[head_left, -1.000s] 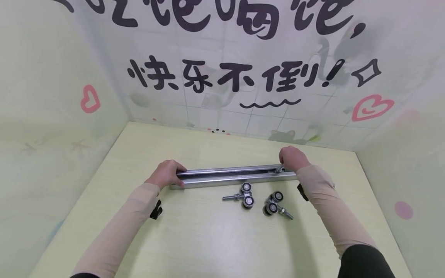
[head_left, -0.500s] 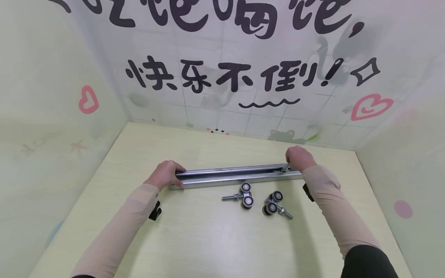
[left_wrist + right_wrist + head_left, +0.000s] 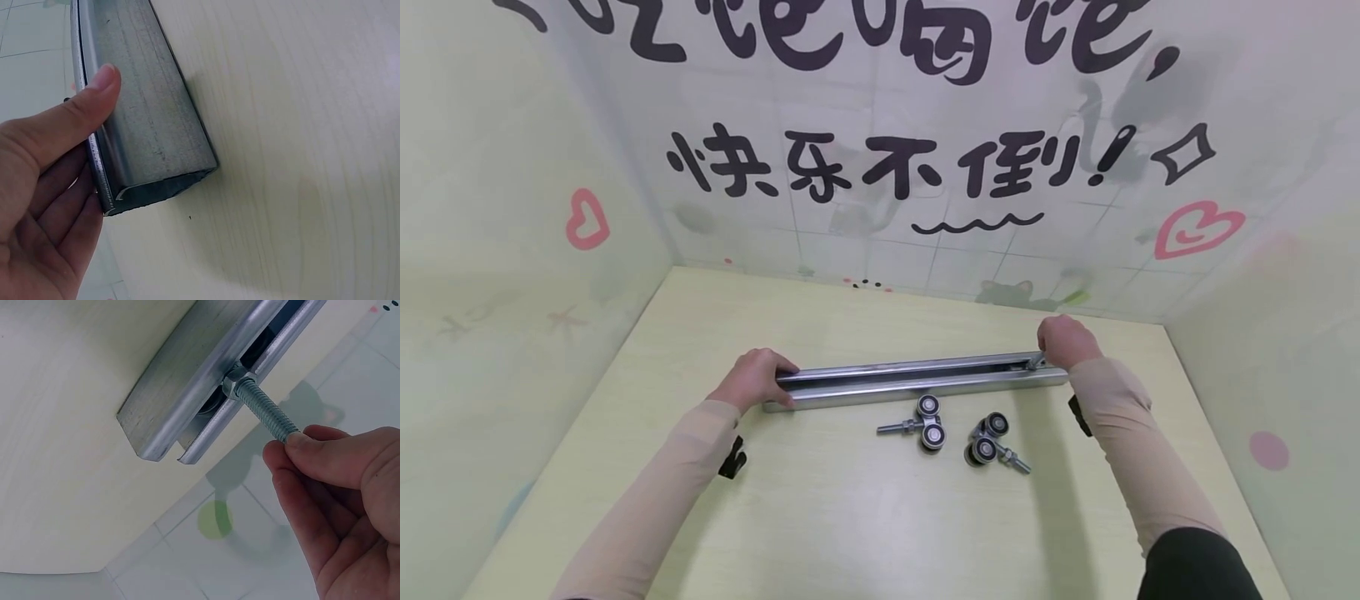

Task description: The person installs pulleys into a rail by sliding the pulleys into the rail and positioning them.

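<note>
A metal track channel lies across the table, its slot facing up. My left hand grips its left end, the thumb on one side wall and the fingers on the other side. At the right end, my right hand pinches the threaded bolt of a roller trolley between thumb and fingers. That bolt, with a hex nut on it, sticks out through the slot. The trolley's wheels sit inside the channel, mostly hidden by its lips.
Two more roller trolleys lie in front of the channel: one with its bolt pointing left, another with its bolt pointing right. The pale wooden table meets a printed back wall, with side walls at left and right.
My right hand has moved to the right along the channel, drawing the trolley's bolt toward the right end. My left hand keeps its grip on the left end. Both loose trolleys stay put.
</note>
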`<act>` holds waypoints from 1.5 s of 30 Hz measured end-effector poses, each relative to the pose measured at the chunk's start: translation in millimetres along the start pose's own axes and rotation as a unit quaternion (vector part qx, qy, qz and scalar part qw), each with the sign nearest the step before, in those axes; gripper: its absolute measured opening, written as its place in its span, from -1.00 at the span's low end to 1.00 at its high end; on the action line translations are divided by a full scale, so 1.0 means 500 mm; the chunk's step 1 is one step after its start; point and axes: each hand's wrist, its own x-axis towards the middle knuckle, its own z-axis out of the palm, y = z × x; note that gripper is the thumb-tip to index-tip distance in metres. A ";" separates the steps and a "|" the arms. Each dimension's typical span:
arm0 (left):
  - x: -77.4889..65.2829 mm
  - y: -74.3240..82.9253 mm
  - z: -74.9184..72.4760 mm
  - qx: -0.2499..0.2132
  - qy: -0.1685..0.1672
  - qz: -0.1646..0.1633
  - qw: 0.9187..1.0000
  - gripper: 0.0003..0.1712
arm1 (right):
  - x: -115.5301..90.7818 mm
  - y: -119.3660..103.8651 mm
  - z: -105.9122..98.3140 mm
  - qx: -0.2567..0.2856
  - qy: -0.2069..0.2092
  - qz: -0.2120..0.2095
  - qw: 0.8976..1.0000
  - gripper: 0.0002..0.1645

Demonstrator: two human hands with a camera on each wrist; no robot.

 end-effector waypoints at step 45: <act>0.003 -0.005 0.003 0.001 0.003 0.014 1.000 -0.39 | -0.010 0.041 -0.009 -0.055 -0.040 0.008 0.998 -0.61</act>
